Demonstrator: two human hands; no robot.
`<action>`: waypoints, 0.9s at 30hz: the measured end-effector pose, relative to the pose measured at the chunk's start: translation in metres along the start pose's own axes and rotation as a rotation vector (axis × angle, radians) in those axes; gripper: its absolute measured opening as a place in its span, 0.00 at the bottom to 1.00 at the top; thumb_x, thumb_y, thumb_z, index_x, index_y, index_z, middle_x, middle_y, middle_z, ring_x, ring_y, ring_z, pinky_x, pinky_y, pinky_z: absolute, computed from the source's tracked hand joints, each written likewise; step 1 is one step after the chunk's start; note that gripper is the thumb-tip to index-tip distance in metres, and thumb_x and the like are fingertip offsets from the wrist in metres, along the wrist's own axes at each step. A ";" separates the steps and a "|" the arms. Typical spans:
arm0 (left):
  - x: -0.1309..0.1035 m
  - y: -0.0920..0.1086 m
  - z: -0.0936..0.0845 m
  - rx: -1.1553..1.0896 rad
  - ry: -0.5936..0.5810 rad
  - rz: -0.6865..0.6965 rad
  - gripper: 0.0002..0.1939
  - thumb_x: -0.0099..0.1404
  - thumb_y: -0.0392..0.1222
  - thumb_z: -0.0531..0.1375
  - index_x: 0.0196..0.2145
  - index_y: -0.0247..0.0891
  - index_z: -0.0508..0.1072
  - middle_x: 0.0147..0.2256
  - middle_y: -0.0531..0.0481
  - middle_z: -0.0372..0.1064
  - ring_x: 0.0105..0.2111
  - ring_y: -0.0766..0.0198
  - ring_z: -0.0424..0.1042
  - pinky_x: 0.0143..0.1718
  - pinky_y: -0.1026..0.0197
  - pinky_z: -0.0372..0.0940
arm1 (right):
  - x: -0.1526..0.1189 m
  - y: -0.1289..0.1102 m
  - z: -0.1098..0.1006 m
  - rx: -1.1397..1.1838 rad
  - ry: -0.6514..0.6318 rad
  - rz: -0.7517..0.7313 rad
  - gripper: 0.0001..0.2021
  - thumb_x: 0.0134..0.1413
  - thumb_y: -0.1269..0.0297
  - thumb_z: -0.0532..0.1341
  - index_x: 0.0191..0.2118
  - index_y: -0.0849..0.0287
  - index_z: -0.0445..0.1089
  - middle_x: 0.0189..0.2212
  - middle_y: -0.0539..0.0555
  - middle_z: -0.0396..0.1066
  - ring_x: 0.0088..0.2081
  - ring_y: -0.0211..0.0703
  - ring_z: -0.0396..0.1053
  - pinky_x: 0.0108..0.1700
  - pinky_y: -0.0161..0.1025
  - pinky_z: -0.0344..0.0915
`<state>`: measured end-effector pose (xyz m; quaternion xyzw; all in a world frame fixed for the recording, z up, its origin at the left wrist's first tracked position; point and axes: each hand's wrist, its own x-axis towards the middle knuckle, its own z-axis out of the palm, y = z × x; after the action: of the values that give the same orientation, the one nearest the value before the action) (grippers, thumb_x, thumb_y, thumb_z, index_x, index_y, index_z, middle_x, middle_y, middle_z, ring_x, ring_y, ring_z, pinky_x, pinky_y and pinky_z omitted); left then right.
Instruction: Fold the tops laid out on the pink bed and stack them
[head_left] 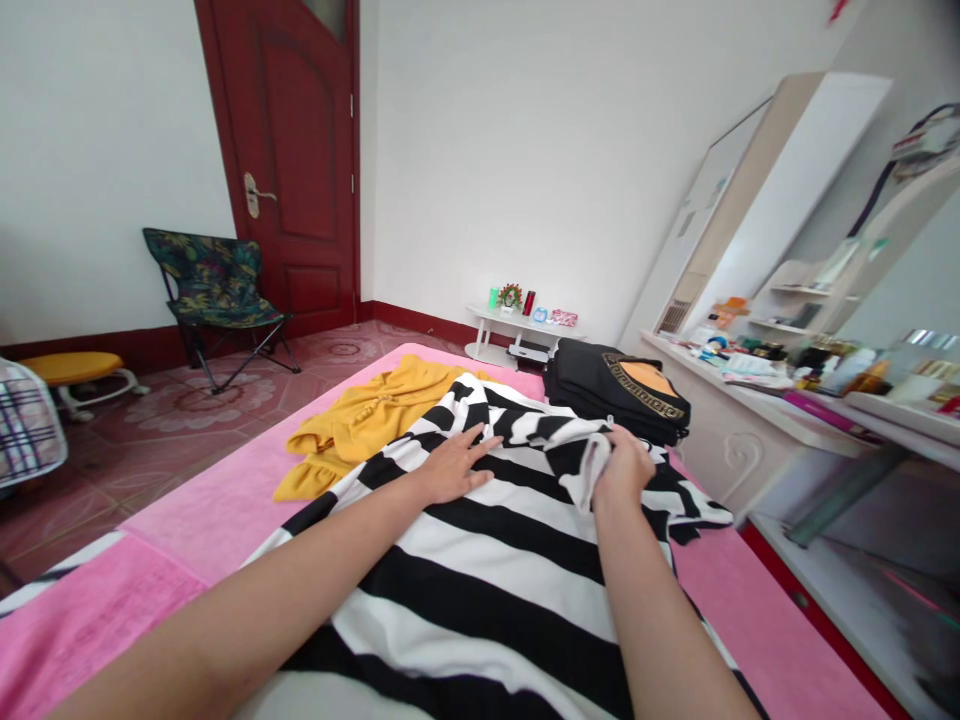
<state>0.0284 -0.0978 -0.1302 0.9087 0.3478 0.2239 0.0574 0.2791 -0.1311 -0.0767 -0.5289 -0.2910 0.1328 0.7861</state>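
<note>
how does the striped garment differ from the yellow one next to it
Look: the striped garment has wide black and white bands; the yellow garment is one plain colour.
Pose: the striped garment is mostly spread out; the yellow garment lies crumpled.
Contact: the left hand rests on the striped garment and the right hand grips it; neither touches the yellow garment.
Shared: both lie on pink bedding.

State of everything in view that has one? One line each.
Striped garment: spread, upper part rumpled
Left hand: open, on striped garment
Right hand: closed on striped garment
Yellow garment: rumpled
Black clothes: folded, stacked
Door: shut
Chair: unfolded
Stool: upright
Dresser: cluttered
</note>
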 end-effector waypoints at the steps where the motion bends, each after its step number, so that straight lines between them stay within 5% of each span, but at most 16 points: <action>1: 0.000 0.001 -0.001 -0.002 -0.003 0.001 0.31 0.66 0.53 0.52 0.64 0.48 0.50 0.65 0.42 0.41 0.62 0.48 0.51 0.59 0.46 0.52 | 0.008 -0.004 -0.005 0.007 0.138 -0.043 0.15 0.37 0.68 0.54 0.35 0.61 0.69 0.30 0.51 0.69 0.33 0.43 0.68 0.38 0.43 0.66; 3: -0.001 0.002 -0.001 0.006 -0.005 -0.006 0.30 0.66 0.53 0.52 0.64 0.47 0.52 0.65 0.41 0.42 0.62 0.48 0.50 0.60 0.46 0.51 | 0.017 -0.012 -0.010 -0.048 0.352 -0.183 0.17 0.38 0.69 0.54 0.39 0.60 0.69 0.37 0.53 0.69 0.40 0.44 0.67 0.46 0.44 0.65; 5: -0.001 0.002 0.000 0.017 0.000 -0.012 0.29 0.66 0.53 0.52 0.62 0.44 0.56 0.65 0.41 0.44 0.62 0.48 0.52 0.60 0.46 0.50 | 0.016 -0.019 -0.008 -0.111 0.389 -0.336 0.17 0.41 0.69 0.54 0.40 0.59 0.70 0.40 0.54 0.69 0.43 0.44 0.67 0.50 0.45 0.63; 10: -0.001 0.002 0.000 0.027 0.026 0.004 0.25 0.66 0.52 0.52 0.58 0.42 0.63 0.63 0.42 0.50 0.60 0.49 0.55 0.61 0.47 0.50 | -0.009 -0.020 0.010 -0.409 -0.254 -0.384 0.12 0.47 0.64 0.55 0.35 0.58 0.73 0.36 0.54 0.72 0.41 0.46 0.68 0.48 0.45 0.63; 14: -0.001 0.002 0.000 0.038 0.017 -0.001 0.26 0.66 0.52 0.51 0.59 0.40 0.62 0.61 0.40 0.53 0.60 0.50 0.55 0.61 0.47 0.50 | -0.032 0.008 0.009 -1.002 -0.631 -0.363 0.15 0.44 0.65 0.61 0.42 0.54 0.74 0.50 0.57 0.67 0.52 0.55 0.62 0.54 0.53 0.57; 19: 0.000 0.001 0.002 0.033 0.030 0.014 0.26 0.66 0.52 0.52 0.58 0.38 0.63 0.60 0.39 0.56 0.59 0.51 0.56 0.60 0.48 0.51 | -0.042 0.041 -0.002 -1.225 -0.750 -0.363 0.19 0.55 0.61 0.56 0.52 0.49 0.67 0.60 0.55 0.58 0.61 0.56 0.51 0.57 0.61 0.48; 27: 0.000 0.002 -0.001 0.046 0.022 0.019 0.25 0.66 0.51 0.52 0.57 0.37 0.65 0.59 0.39 0.56 0.59 0.51 0.57 0.60 0.50 0.52 | -0.042 0.038 -0.003 -1.176 -0.686 -0.453 0.17 0.51 0.68 0.56 0.48 0.52 0.70 0.54 0.55 0.65 0.56 0.53 0.59 0.53 0.52 0.56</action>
<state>0.0293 -0.0992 -0.1292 0.9104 0.3450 0.2262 0.0305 0.2511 -0.1393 -0.1253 -0.7201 -0.6477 -0.0534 0.2432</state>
